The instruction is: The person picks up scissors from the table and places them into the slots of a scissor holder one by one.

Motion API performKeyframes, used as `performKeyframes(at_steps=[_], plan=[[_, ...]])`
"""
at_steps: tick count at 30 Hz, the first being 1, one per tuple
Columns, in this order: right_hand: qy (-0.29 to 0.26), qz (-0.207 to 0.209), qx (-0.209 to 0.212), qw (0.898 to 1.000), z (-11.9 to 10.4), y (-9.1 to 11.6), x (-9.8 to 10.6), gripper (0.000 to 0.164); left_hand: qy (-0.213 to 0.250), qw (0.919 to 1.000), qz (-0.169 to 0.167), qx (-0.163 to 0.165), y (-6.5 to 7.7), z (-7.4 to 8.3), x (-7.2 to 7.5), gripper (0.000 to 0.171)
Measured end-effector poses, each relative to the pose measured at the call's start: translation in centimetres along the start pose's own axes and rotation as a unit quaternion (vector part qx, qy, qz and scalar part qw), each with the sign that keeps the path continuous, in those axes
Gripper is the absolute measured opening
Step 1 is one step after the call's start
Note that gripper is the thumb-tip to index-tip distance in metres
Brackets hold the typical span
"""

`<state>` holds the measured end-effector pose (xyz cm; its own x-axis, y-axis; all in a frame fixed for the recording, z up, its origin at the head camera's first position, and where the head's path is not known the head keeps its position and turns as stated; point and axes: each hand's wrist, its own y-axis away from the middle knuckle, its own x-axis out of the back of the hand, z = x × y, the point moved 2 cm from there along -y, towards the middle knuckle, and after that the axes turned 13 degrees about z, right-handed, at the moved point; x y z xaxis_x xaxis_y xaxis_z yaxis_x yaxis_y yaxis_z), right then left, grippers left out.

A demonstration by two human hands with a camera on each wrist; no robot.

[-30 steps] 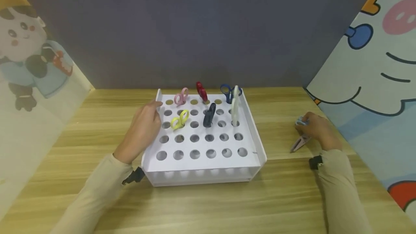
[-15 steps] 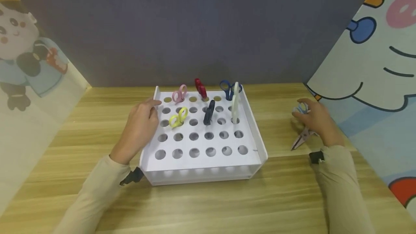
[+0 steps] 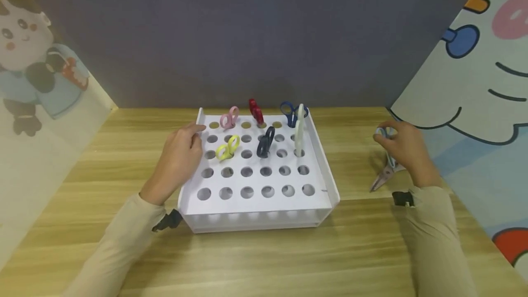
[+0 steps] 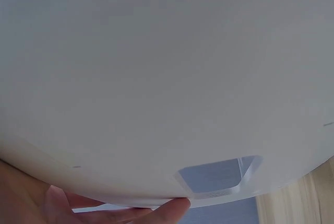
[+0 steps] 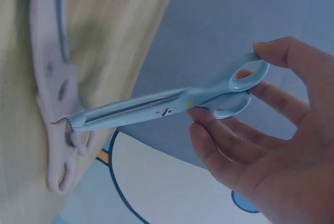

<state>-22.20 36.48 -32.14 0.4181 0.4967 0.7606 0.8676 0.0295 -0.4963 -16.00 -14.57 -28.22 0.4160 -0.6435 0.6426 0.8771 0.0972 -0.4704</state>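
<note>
My left hand (image 3: 178,157) holds the left side wall of a white rack (image 3: 255,205) with round holes; in the left wrist view its fingertips (image 4: 175,209) lie at the panel's edge. Right of the rack, my right hand (image 3: 408,148) pinches light blue scissors (image 5: 138,112) by the handle loops. Their closed, covered blades point down, and the tip meets or overlaps pale pink scissors (image 5: 55,83) lying on the table; contact is unclear. Pink (image 3: 229,118), red (image 3: 256,112), dark blue (image 3: 290,114), white (image 3: 299,134), black (image 3: 265,143) and yellow scissors (image 3: 228,149) stand in the rack.
The wooden table (image 3: 264,265) extends around the rack. A dark grey panel (image 3: 247,35) rises behind it. Cartoon-printed side panels stand at left (image 3: 37,159) and right (image 3: 474,150).
My right hand has lifted the light blue scissors by their handles from beside the pale pink pair, tilting them upright. My left hand stays at the rack's side wall.
</note>
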Motion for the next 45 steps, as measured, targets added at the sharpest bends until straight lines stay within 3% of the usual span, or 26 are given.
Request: performKeyframes(at_steps=[16,24,28,35,45], plan=[[-0.025,-0.029,-0.025,0.999,-3.5,0.2,1.3,0.046,-0.005,0.9999,-0.010,-0.001,0.1,-0.3,-0.2,0.038],[-0.061,-0.003,-0.025,0.998,-6.5,0.2,2.5,0.042,-0.002,0.9999,-0.011,0.002,0.1,-0.3,-0.3,0.037],[-0.076,0.026,-0.005,0.997,-8.0,0.1,3.0,0.037,-0.002,1.0000,-0.009,0.002,0.1,-0.4,-0.3,0.036],[-0.093,0.086,0.069,0.990,-10.9,0.4,4.1,0.027,0.000,0.9999,-0.012,0.005,0.1,-0.4,-0.1,0.035],[-0.161,0.117,0.160,0.967,-15.7,2.1,6.4,0.036,-0.003,0.9998,-0.014,0.011,-0.1,-0.1,0.2,0.036]])
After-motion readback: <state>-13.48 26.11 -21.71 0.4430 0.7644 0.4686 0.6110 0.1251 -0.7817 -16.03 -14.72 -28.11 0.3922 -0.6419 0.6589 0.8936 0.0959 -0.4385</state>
